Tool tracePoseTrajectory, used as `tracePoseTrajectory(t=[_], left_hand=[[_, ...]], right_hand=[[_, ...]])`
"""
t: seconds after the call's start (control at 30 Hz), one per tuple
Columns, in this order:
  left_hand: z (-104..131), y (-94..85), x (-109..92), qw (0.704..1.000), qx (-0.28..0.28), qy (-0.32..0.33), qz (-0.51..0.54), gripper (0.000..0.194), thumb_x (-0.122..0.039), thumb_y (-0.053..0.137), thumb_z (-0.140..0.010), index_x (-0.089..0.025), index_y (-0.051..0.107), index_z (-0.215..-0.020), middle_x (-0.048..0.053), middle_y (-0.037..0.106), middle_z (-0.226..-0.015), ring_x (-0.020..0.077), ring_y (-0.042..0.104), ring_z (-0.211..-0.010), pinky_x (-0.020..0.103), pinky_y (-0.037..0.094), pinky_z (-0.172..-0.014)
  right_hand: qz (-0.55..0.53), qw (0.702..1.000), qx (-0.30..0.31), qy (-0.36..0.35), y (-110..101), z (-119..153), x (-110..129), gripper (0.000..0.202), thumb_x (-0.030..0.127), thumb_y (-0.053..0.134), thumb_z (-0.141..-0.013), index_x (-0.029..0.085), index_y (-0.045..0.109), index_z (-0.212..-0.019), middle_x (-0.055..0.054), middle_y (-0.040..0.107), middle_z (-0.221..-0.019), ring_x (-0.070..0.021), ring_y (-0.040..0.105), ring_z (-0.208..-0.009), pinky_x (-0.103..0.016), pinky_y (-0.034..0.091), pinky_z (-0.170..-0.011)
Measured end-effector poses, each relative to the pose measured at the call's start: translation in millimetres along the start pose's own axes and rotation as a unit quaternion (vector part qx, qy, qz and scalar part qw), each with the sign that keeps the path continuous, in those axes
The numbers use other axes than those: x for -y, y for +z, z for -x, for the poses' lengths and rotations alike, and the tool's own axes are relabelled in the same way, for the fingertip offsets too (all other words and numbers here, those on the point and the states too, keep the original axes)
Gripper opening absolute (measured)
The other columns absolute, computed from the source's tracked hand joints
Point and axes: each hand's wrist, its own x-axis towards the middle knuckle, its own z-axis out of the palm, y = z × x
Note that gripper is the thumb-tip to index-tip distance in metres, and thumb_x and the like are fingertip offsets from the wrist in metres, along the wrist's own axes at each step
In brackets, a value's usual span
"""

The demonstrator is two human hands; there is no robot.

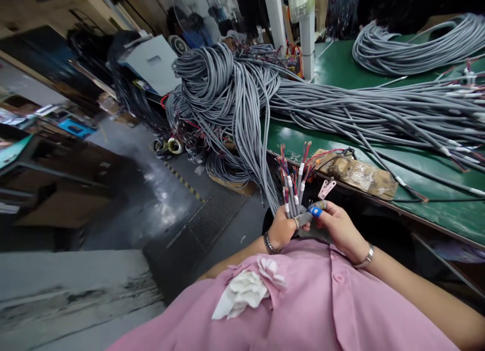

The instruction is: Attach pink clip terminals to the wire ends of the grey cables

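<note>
My left hand [285,228], with a grey cover on its thumb, is wrapped round a bundle of grey cable ends [293,192]. The ends point up, with white bands and stripped red, blue and orange wires at their tips. Close against the bundle's right side is my right hand [339,229], its thumb and forefinger pinched together. Blue tape wraps the thumb; what lies between these fingertips is too small to make out. A pink clip [327,189] is just above my right hand, near the table edge.
Many long grey cables [341,106] lie across the green table [333,63] and hang over its left end. A coiled bundle [417,50] rests at the back right. A worn wooden block [358,175] sits at the front edge. A grey-white box [151,63] stands left.
</note>
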Motion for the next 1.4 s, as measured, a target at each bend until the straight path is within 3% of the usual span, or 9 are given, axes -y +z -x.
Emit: tracePoseTrajectory(t=[0.4, 0.53, 0.77, 1.07, 1.2, 1.4], left_hand=[[1.7, -13.3, 1.7, 0.998, -0.061, 0.013, 0.023, 0.027, -0.037, 0.076, -0.070, -0.011, 0.066, -0.071, 0.004, 0.065, -0.062, 0.0143, 0.063, -0.055, 0.024, 0.051, -0.051], [1.9, -14.2, 1.7, 0.998, -0.057, 0.017, 0.029, 0.026, -0.035, 0.075, -0.070, -0.011, 0.065, -0.068, 0.003, 0.063, -0.058, 0.0130, 0.060, -0.052, 0.024, 0.050, -0.051], [0.1, -9.4, 3.0, 1.000, -0.008, 0.003, 0.008, 0.028, -0.036, 0.076, -0.068, -0.011, 0.063, -0.064, 0.003, 0.060, -0.054, 0.0121, 0.057, -0.048, 0.025, 0.049, -0.051], [0.1, -6.9, 7.0, 1.000, -0.006, 0.004, -0.019, 0.028, -0.038, 0.075, -0.069, -0.012, 0.065, -0.068, 0.003, 0.061, -0.056, 0.0124, 0.056, -0.048, 0.026, 0.049, -0.051], [0.7, -4.9, 4.9, 1.000, -0.016, 0.016, -0.017, 0.027, -0.038, 0.073, -0.071, -0.012, 0.065, -0.067, 0.003, 0.062, -0.057, 0.0121, 0.057, -0.048, 0.025, 0.048, -0.051], [-0.3, -4.9, 2.7, 0.999, 0.003, 0.003, -0.039, 0.026, -0.035, 0.075, -0.069, -0.012, 0.064, -0.063, 0.002, 0.060, -0.053, 0.0118, 0.055, -0.046, 0.024, 0.046, -0.049]], right_hand=[[-0.059, 0.998, -0.030, 0.012, 10.4, -2.2, -13.9, 0.022, 0.035, 0.075, -0.072, 0.018, 0.062, -0.075, 0.004, 0.054, -0.061, -0.0094, 0.040, -0.054, -0.025, 0.031, -0.053], [-0.030, 0.999, -0.015, 0.014, 6.2, -1.4, -14.8, 0.020, 0.032, 0.074, -0.073, 0.018, 0.060, -0.070, 0.004, 0.050, -0.058, -0.0091, 0.039, -0.053, -0.025, 0.031, -0.052], [-0.011, 0.999, 0.041, 0.014, 7.2, -0.4, 0.3, 0.024, 0.037, 0.073, -0.076, 0.019, 0.065, -0.090, -0.001, 0.063, -0.073, -0.0119, 0.052, -0.062, -0.026, 0.039, -0.058], [-0.040, 0.999, -0.009, 0.001, 14.0, -2.8, -4.8, 0.024, 0.038, 0.075, -0.073, 0.019, 0.062, -0.079, 0.002, 0.061, -0.061, -0.0106, 0.050, -0.052, -0.026, 0.037, -0.054], [-0.087, 0.996, 0.009, 0.004, 14.6, -2.2, -9.0, 0.020, 0.036, 0.070, -0.078, 0.020, 0.059, -0.080, 0.002, 0.061, -0.060, -0.0125, 0.055, -0.054, -0.027, 0.038, -0.057], [-0.076, 0.995, 0.049, 0.029, 10.3, -0.5, -7.5, 0.021, 0.036, 0.071, -0.076, 0.020, 0.059, -0.084, 0.002, 0.063, -0.061, -0.0144, 0.058, -0.055, -0.029, 0.041, -0.058]])
